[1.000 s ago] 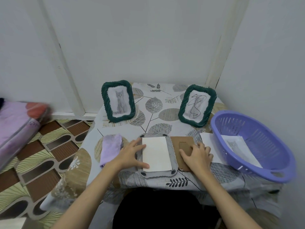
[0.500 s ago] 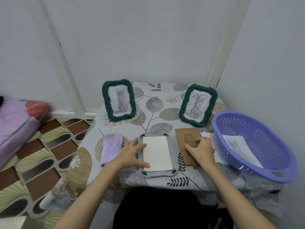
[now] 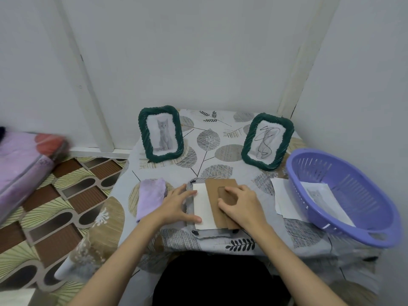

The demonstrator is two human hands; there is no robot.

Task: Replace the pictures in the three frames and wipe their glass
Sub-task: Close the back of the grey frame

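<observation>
On the leaf-print cloth-covered counter (image 3: 220,138), the left hand (image 3: 176,204) steadies the face-down grey frame (image 3: 190,214), fingers straight; the right hand's (image 3: 240,206) grip pinches the brown cardboard backing (image 3: 215,203), which next needs seating squarely.

Matt brown cardboard backing (image 3: 217,202) lies over plain white paper (image 3: 202,206). The lilac cloth (image 3: 150,196) looks soft and fuzzy, the purple basket (image 3: 344,195) glossy slotted plastic, the green frames (image 3: 160,133) ropy, ribbed.

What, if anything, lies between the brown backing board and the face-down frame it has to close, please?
Nothing visible blocks it. The backing board, under the right hand, already partly covers the white paper in the face-down frame; the left hand rests only along the frame's left edge.
</observation>
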